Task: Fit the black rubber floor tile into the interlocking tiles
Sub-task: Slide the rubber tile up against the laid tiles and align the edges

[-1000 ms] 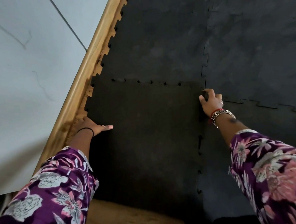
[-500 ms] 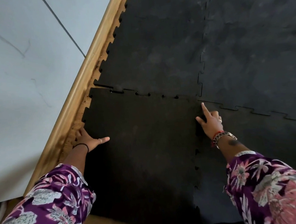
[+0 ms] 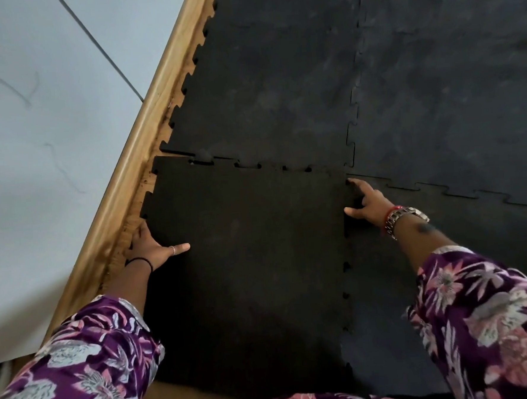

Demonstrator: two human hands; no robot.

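Observation:
A black rubber floor tile (image 3: 247, 262) with toothed edges lies in front of me, slightly raised over its neighbours. Its far edge overlaps the teeth of the laid tile beyond it (image 3: 267, 85), with gaps showing along that seam. My left hand (image 3: 152, 246) holds the tile's left edge near the wooden strip, fingers under the edge and thumb flat on top. My right hand (image 3: 367, 200) rests at the tile's far right corner, index finger stretched toward the corner, other fingers curled at the right edge where it meets the tile on the right (image 3: 415, 282).
A wooden border strip (image 3: 136, 151) runs diagonally along the left of the mat, with pale floor tiling (image 3: 41, 126) beyond it. More interlocked black tiles (image 3: 449, 80) fill the far right. Bare wooden floor (image 3: 188, 398) shows at the near edge.
The loose tile has come closer to me in the view while its far edge stays against the tile beyond. My right hand opened from a curled grip to a pointing finger at the corner.

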